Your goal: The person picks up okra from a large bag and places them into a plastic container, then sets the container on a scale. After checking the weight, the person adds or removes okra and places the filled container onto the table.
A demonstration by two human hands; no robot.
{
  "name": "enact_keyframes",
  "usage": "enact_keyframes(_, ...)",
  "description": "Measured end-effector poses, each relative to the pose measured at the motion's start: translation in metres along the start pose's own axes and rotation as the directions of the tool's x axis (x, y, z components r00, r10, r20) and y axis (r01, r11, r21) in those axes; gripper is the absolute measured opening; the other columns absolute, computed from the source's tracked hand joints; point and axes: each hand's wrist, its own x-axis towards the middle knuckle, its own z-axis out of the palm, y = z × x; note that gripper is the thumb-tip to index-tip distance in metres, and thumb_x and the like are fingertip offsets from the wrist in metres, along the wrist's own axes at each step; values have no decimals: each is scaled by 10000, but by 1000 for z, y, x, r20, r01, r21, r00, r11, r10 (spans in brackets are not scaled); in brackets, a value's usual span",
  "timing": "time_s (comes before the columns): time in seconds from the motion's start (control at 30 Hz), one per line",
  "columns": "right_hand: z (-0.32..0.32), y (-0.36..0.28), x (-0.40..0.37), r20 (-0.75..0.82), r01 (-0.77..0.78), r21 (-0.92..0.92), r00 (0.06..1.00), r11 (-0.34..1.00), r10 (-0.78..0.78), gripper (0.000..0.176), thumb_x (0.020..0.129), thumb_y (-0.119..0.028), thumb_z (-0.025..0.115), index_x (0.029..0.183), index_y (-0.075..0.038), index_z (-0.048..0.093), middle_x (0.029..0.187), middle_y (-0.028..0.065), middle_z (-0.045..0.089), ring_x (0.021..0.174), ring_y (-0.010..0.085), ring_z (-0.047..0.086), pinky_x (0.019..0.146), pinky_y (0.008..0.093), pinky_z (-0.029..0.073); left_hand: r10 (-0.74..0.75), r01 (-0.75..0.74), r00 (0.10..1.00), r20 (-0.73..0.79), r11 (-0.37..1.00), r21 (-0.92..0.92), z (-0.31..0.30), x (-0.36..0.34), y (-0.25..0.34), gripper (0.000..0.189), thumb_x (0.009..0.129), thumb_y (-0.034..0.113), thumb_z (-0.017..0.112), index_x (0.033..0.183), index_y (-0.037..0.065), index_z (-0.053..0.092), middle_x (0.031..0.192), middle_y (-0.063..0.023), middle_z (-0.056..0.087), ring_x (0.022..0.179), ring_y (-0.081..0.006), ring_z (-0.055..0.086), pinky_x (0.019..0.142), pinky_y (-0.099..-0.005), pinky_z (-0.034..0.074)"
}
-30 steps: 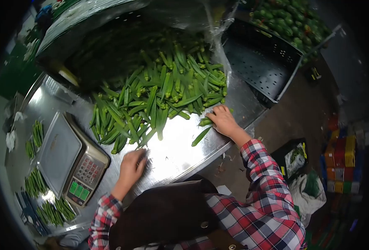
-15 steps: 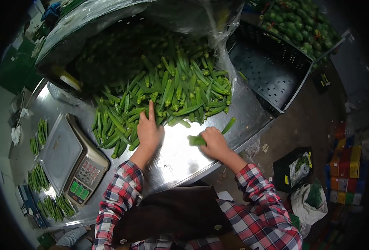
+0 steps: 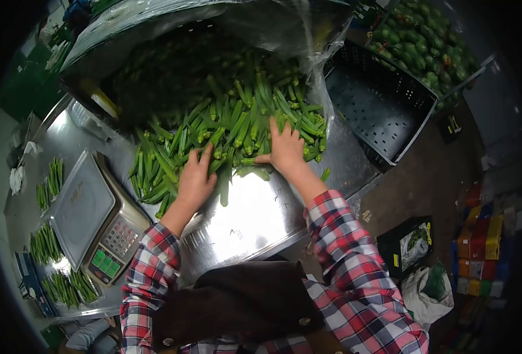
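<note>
A large heap of green okra [image 3: 240,127] spills out of a crate lined with clear plastic [image 3: 311,44] onto the metal table. My left hand [image 3: 196,182] rests at the heap's near edge, fingers apart and fingertips touching the pods. Just right of those fingers, a single okra pod [image 3: 224,187] points down toward me, slightly blurred. Over the right part of the heap my right hand [image 3: 287,152] lies with fingers spread, its thumb held out to the left against the pods. Neither hand visibly grips a pod.
A weighing scale [image 3: 112,239] stands left on the metal table [image 3: 237,227], with bundles of okra [image 3: 46,243] beyond it. At right is a black perforated crate [image 3: 382,100]. Green produce [image 3: 429,47] fills a container behind. A white sack [image 3: 429,298] sits on the floor.
My right hand has let go of the okra it held and moved up and left onto the heap, opening. My left hand has shifted slightly left and down. The whole view has shifted a little.
</note>
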Motion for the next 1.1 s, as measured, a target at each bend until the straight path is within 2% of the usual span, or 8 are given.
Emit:
enact_keyframes(0.13,13,42,5,-89,179,231,983,956,-162,721,655,-152,705,1299,-153,381,1092,177,530,1036,336,479,877,395,401,69,-84,993,-92,981,-176,-24,-24,-8,665,678,84,606,1301,90,374,1196,-172,409,983,-350,521,816,-395,450)
enact_keyframes(0.27,19,55,-1,-207,53,475,977,878,52,614,689,6,566,1269,-104,396,1040,160,561,997,290,522,867,364,412,122,-125,992,-25,976,-178,-52,-64,-1,708,658,74,619,1317,108,362,1187,-163,417,978,-346,521,786,-371,469)
enact_keyframes(0.4,-16,37,-32,14,-39,930,997,366,72,522,721,35,509,1229,-48,421,1071,90,553,993,140,525,839,243,405,253,-199,948,192,944,-262,-44,-127,-2,719,651,81,648,1313,110,370,1183,-147,442,1010,-332,503,820,-379,449)
enact_keyframes(0.47,10,33,-42,-181,270,786,961,556,-210,525,715,31,517,1225,-52,423,1033,77,569,961,150,537,830,246,411,276,-209,916,290,948,-240,-20,-153,-15,710,650,101,672,1300,101,386,1192,-138,446,1048,-312,483,870,-389,415)
enact_keyframes(0.57,9,-6,-73,-3,334,731,874,595,-487,524,702,9,527,1213,-64,438,994,85,576,928,161,546,806,263,427,260,-223,920,295,963,-152,-2,-190,-34,706,638,126,705,1278,90,409,1205,-131,445,1078,-301,460,908,-408,378)
enact_keyframes(0.63,3,-35,-92,342,117,770,755,628,-560,527,696,-5,538,1211,-70,444,1026,113,570,945,189,553,805,277,437,255,-242,950,178,966,-90,-4,-201,-34,702,628,137,722,1262,86,424,1211,-131,444,1081,-309,452,913,-418,367)
enact_keyframes(0.77,44,-84,-123,25,618,689,504,380,-864,544,679,-44,591,1203,-62,447,1006,150,552,918,302,545,815,367,440,23,-42,989,-149,991,-124,-3,-230,-40,785,569,199,773,1257,69,418,1244,-158,418,1113,-354,423,940,-438,351)
enact_keyframes(1.1,83,-104,-60,-183,882,140,470,451,-863,448,768,-2,435,1215,-40,451,1164,138,487,1161,264,416,1020,409,265,42,-42,995,91,999,-1,-3,-221,-31,653,702,242,676,1261,42,404,1278,-130,414,1201,-304,383,1014,-508,240)
